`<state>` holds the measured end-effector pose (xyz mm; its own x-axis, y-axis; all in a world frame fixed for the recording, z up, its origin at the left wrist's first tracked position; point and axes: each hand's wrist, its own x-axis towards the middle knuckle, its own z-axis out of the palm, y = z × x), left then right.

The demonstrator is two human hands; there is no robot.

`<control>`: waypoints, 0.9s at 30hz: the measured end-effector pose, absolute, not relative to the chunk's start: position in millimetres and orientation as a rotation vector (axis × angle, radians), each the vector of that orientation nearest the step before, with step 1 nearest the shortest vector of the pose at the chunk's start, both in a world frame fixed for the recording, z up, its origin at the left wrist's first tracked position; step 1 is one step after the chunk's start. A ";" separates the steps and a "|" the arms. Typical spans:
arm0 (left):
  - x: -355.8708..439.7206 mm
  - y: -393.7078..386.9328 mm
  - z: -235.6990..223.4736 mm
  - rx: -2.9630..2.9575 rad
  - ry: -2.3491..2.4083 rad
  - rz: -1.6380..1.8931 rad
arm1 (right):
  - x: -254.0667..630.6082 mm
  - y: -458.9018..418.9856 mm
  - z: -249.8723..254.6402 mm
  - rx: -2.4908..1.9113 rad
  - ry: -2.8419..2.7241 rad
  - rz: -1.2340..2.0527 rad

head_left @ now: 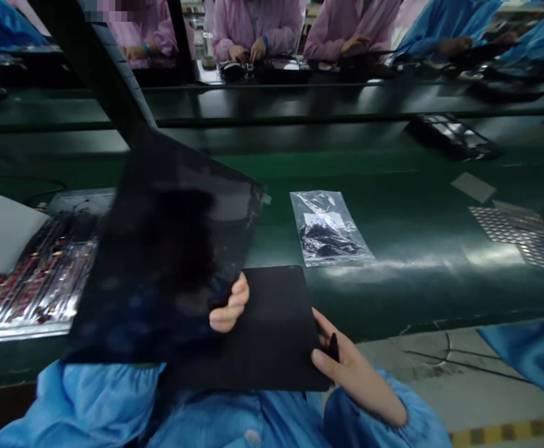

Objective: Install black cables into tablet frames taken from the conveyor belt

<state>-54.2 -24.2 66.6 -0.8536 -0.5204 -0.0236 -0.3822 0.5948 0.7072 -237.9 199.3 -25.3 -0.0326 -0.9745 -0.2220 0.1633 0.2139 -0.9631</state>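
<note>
A flat black tablet-like panel (272,323) lies across my lap at the near edge of the green belt. My right hand (351,367) grips its right edge, thumb on top, with a small dark piece by the thumb. My left hand (228,308) pinches a large dark translucent film sheet (160,249), which is lifted and smeared by motion over the panel's left half. Only the fingertips of my left hand show past the sheet.
A clear plastic bag (328,227) with dark parts lies on the green conveyor belt (416,249). Shiny trays of red parts (33,280) sit left, a perforated sheet (515,233) right. Several people in pink and blue coats work across the belt.
</note>
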 end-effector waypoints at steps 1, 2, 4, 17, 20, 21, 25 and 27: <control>-56.7 -22.8 68.9 0.738 -2.622 -1.410 | -237.0 198.6 -28.2 -0.898 1.229 -1.159; -58.3 -22.5 70.8 0.714 -2.545 -1.793 | -236.2 198.5 -31.3 -0.889 1.250 -1.169; -58.5 -24.9 72.3 0.659 -2.338 -2.341 | -235.2 200.1 -37.0 -0.862 1.310 -1.163; -48.9 -29.8 50.0 0.678 -0.742 -3.349 | -235.3 202.3 -33.3 -0.622 1.410 -0.983; -49.4 -27.7 51.5 0.714 -0.723 -3.334 | -235.1 200.2 -29.9 -0.629 1.409 -0.959; -49.9 -26.6 52.3 0.742 -0.758 -3.319 | -234.7 199.5 -28.7 -0.630 1.402 -0.949; -55.6 -21.3 60.9 0.941 -1.126 -3.155 | -230.4 200.3 -26.3 -0.579 1.441 -0.988; -58.5 -20.7 66.2 0.993 -1.279 -3.076 | -229.6 203.8 -29.1 -0.573 1.474 -1.017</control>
<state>-58.5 -20.7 66.2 -0.7858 0.0861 -0.6125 -0.4950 -0.6812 0.5394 -229.6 203.8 -29.1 -0.1831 -0.8267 -0.5320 0.2035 0.4975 -0.8432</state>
